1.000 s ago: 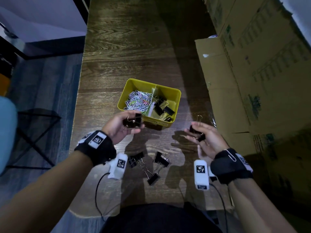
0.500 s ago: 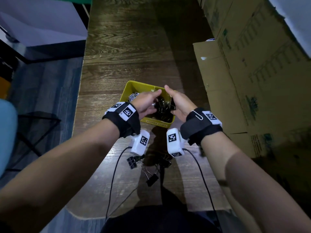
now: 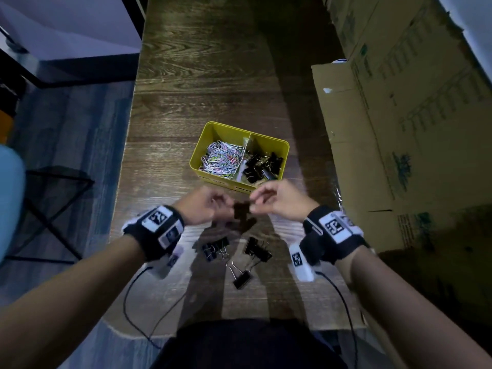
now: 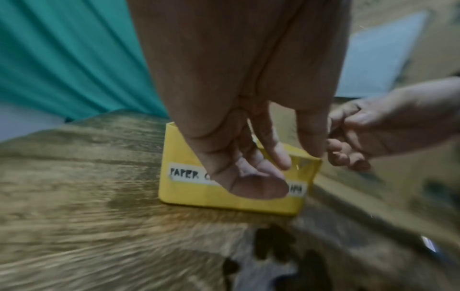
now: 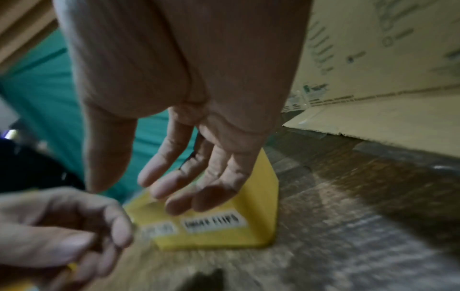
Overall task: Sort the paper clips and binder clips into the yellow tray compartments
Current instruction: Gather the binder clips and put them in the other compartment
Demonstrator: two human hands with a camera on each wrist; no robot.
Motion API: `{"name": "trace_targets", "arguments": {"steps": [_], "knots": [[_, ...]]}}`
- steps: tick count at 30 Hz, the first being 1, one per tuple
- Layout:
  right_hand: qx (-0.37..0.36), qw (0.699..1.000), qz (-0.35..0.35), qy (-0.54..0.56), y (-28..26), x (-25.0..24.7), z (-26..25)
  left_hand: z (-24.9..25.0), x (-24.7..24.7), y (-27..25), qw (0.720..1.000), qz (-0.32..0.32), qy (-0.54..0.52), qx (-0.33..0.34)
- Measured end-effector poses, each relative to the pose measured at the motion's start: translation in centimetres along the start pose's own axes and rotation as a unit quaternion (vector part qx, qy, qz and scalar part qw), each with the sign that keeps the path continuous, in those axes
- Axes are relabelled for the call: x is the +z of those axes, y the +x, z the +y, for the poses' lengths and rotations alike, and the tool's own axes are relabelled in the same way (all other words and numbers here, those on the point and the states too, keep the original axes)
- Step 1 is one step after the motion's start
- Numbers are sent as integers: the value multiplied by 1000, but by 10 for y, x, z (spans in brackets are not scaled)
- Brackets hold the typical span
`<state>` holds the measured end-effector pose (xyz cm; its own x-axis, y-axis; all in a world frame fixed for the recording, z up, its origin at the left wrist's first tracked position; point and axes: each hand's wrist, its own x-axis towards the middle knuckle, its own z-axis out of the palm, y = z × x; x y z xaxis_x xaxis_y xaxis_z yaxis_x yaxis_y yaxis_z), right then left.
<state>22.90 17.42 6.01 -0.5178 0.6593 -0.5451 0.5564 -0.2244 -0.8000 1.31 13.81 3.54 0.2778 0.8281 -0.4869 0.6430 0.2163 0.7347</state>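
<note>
The yellow tray (image 3: pixel 285 155) stands on the wooden table, with coloured paper clips (image 3: pixel 222 159) in its left compartment and black binder clips (image 3: pixel 262 165) in its right. Both hands hover close together just in front of it. My left hand (image 3: pixel 213 206) has loosely curled fingers (image 4: pixel 273 157) and holds nothing. My right hand (image 3: pixel 269 198) hangs relaxed, its fingers (image 5: pixel 194 181) empty. A dark blurred patch lies between the hands; clip or shadow, I cannot tell. Loose binder clips lie nearer me: one group (image 3: pixel 214 249), another (image 3: pixel 257 249) and a single clip (image 3: pixel 241 279).
Large cardboard boxes (image 3: pixel 399 129) line the table's right side, close to the tray. The table's left edge (image 3: pixel 125 161) drops to a dark floor with a chair frame. The tray's front wall (image 4: pixel 224 200) carries handwritten labels. Wrist camera cables trail over the near table edge.
Both hands carried binder clips over the tray's right compartment and have come back toward me without them. That compartment holds more clips than a second ago.
</note>
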Motion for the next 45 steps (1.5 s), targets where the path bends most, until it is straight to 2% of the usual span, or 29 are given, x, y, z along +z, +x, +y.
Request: {"name": "trace_targets", "arguments": {"steps": [3,6,13,17,20,23,25,28,31,33,35,38,41,45], "knots": [[65,974,-86,-200,1,29,34,-34,23,-22,979,-75,185,-42],[102,940,-92,-314,-2,55,58,-53,51,-38,963,-79,241,-94],[48,947,14,-318,-7,84,75,-56,84,-31,968,18,243,-66],[49,955,28,-290,-4,77,70,-53,76,-22,975,27,211,-57],[41,964,49,-256,-6,66,66,-52,59,-26,977,38,196,-75],[33,974,65,-214,-9,54,67,-61,42,-31,989,24,127,-74],[41,988,77,-126,-11,50,70,-72,33,-33,995,16,11,-98],[84,992,96,-2,-14,45,70,-74,27,-34,970,37,-204,-128],[92,985,140,46,-14,46,73,-66,25,-30,957,54,-266,-101],[96,979,170,61,-16,48,69,-56,26,-24,980,16,-188,-68],[96,982,163,22,-18,50,66,-45,31,-18,999,-26,-2,-28],[95,980,111,-136,-15,56,62,-34,50,-8,970,-34,240,25],[117,936,70,-324,-6,67,61,-37,67,1,941,-1,338,19],[94,892,48,-440,0,86,60,-40,79,5,931,7,364,7]]}}
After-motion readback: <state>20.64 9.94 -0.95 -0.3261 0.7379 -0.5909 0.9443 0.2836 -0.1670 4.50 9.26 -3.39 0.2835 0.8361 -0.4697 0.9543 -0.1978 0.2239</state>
